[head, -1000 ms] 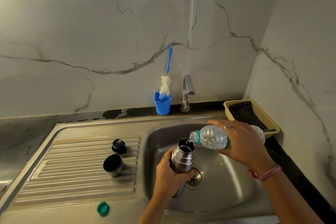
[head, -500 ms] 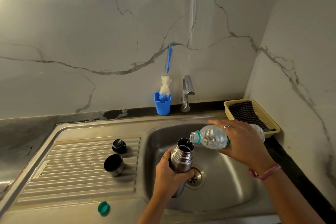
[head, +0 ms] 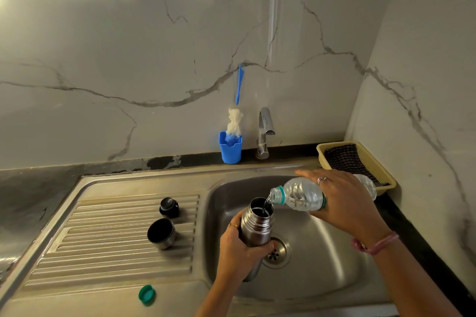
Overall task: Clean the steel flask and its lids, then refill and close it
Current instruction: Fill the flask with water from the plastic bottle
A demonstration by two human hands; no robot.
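Left hand [head: 238,252] gripping open steel flask [head: 256,224] over sink basin [head: 322,260], right hand [head: 345,201] wrapped round tilted clear plastic water bottle [head: 301,194] w/ thin stream entering; could spill if mouths misalign or flask overfills.

- My right hand [head: 345,198] wears a silver ring [head: 321,179] on one finger.
- A pink band [head: 376,242] circles its wrist.
- My left hand [head: 238,249] has a thin gold ring [head: 233,224].
- Both forearms are bare.

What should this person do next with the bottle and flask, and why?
Probably keep the plastic bottle tilted: water runs from its neck into the open steel flask, which the left hand grips over the sink. Both lids lie on the drainboard.
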